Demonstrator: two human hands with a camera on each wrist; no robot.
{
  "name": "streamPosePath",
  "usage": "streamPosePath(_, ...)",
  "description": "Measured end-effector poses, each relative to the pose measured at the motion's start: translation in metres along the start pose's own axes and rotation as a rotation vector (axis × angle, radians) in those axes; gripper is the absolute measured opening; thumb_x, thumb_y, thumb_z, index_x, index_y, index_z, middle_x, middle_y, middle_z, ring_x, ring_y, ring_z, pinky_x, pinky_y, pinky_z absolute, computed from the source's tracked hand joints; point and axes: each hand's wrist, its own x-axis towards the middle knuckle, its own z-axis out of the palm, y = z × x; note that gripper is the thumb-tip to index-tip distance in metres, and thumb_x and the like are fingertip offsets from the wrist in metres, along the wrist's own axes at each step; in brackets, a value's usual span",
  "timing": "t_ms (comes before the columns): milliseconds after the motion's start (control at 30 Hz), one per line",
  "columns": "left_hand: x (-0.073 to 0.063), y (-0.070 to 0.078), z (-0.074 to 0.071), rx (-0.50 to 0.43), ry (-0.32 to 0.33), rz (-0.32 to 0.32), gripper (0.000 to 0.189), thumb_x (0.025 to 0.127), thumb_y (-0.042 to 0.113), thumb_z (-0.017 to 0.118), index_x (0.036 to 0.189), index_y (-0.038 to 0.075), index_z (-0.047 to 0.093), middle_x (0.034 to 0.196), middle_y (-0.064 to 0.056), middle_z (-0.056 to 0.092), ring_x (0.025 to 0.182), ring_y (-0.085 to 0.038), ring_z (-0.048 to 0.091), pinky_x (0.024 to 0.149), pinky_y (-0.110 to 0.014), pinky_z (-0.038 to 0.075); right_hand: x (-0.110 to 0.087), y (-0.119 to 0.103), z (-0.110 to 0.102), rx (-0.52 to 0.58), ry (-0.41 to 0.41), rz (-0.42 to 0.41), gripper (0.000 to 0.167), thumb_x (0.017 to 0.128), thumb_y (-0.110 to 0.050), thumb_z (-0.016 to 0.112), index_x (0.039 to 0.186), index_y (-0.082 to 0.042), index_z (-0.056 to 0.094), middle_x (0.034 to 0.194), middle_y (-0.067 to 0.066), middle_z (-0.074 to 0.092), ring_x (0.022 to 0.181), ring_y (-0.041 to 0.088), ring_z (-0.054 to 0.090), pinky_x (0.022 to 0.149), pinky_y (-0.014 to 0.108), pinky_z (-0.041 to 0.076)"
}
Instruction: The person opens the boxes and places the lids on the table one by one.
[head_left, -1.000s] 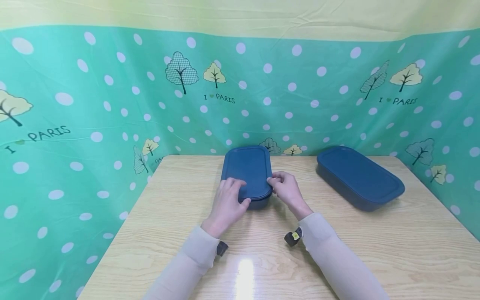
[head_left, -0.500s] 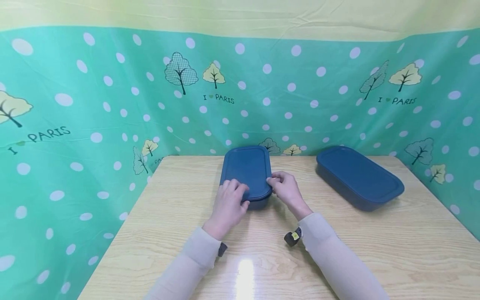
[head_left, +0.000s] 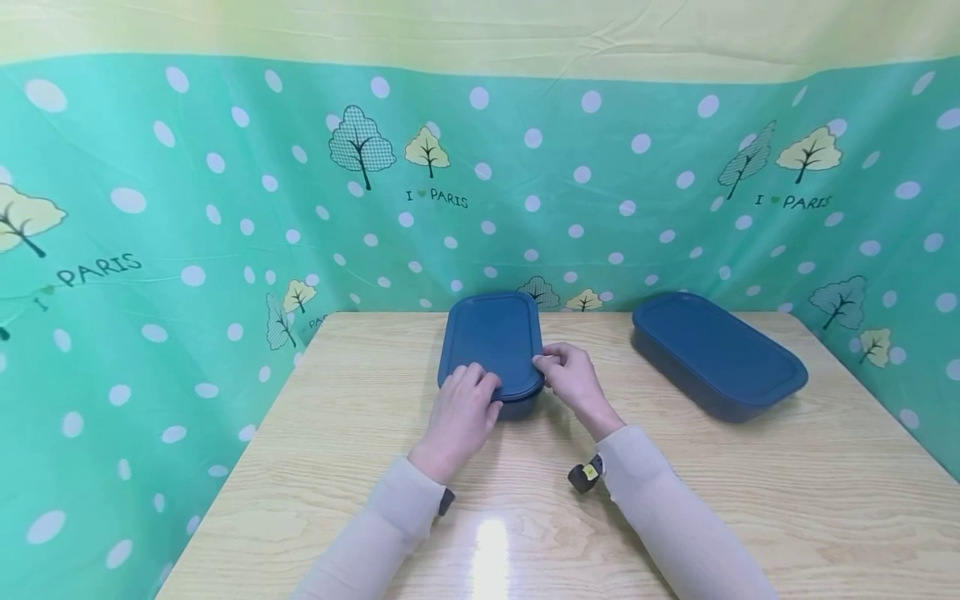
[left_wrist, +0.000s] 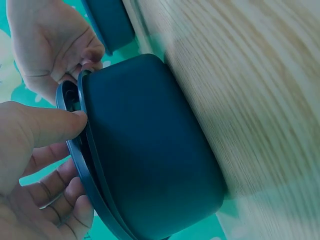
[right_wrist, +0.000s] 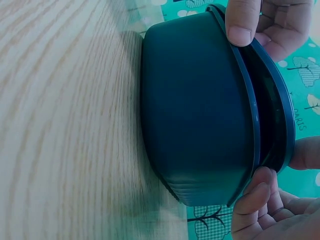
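A dark blue rectangular food container [left_wrist: 150, 145] stands on the table under its matching lid [head_left: 491, 337]. At the near end the lid sits raised from the rim, with a dark gap [right_wrist: 265, 107] showing in the right wrist view. My left hand [head_left: 461, 417] pinches the lid at its near left corner, thumb at the gap and fingers over the top. At the near right corner, my right hand [head_left: 576, 385] pinches the lid edge, with curled fingers [right_wrist: 255, 200] beneath and the thumb on top. The inside of the container is hidden.
A second dark blue lidded container [head_left: 720, 354] stands at an angle on the right of the wooden table [head_left: 360, 375]. Behind and to the left hangs a green dotted curtain [head_left: 525, 183]. Black wrist cameras [head_left: 585, 475] sit below the sleeves.
My left hand has shifted slightly right along the lid's near edge, and its fingers have drawn in closer to the thumb. The right hand and both containers look unchanged.
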Motion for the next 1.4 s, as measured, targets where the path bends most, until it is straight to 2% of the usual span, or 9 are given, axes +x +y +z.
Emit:
streamPosePath(467, 0.0008, 0.0011, -0.0001, 0.083, -0.025, 0.033, 0.021, 0.083, 0.019, 0.075, 0.101, 0.012, 0.067, 0.093, -0.001, 0.056, 0.083, -0.019, 0.049, 0.066, -0.027, 0.04, -0.0002, 0.001, -0.001, -0.001, -0.002, 0.008, 0.036, 0.093, -0.023, 0.058, 0.121, 0.0, 0.058, 0.094, 0.011, 0.066, 0.074, 0.019, 0.057, 0.059, 0.029, 0.048)
streamPosePath(933, 0.0015, 0.0015, 0.0003, 0.083, -0.045, 0.023, 0.021, 0.084, 0.018, 0.074, 0.102, 0.012, 0.067, 0.094, -0.001, 0.056, 0.084, -0.019, 0.049, 0.066, -0.027, 0.041, 0.0011, 0.0021, -0.0011, -0.017, -0.004, 0.003, 0.037, 0.093, -0.023, 0.058, 0.122, -0.001, 0.058, 0.093, 0.011, 0.066, 0.076, 0.022, 0.058, 0.059, 0.029, 0.047)
streamPosePath(1167, 0.0013, 0.0022, 0.0004, 0.078, -0.057, 0.014, 0.019, 0.085, 0.019, 0.073, 0.102, 0.012, 0.067, 0.095, -0.002, 0.056, 0.085, -0.02, 0.049, 0.066, -0.028, 0.042, 0.0001, 0.0016, -0.0012, -0.019, -0.005, 0.003, 0.036, 0.093, -0.023, 0.058, 0.121, -0.001, 0.059, 0.09, 0.01, 0.065, 0.079, 0.029, 0.059, 0.059, 0.029, 0.046)
streamPosePath(1400, 0.0009, 0.0021, 0.0012, 0.059, -0.052, 0.005, 0.019, 0.085, 0.017, 0.073, 0.102, 0.012, 0.066, 0.095, -0.002, 0.056, 0.086, -0.02, 0.049, 0.065, -0.027, 0.041, 0.0001, 0.0024, -0.0013, -0.019, 0.015, -0.017, 0.033, 0.097, -0.023, 0.05, 0.119, 0.0, 0.06, 0.09, 0.012, 0.064, 0.082, 0.036, 0.06, 0.057, 0.029, 0.046)
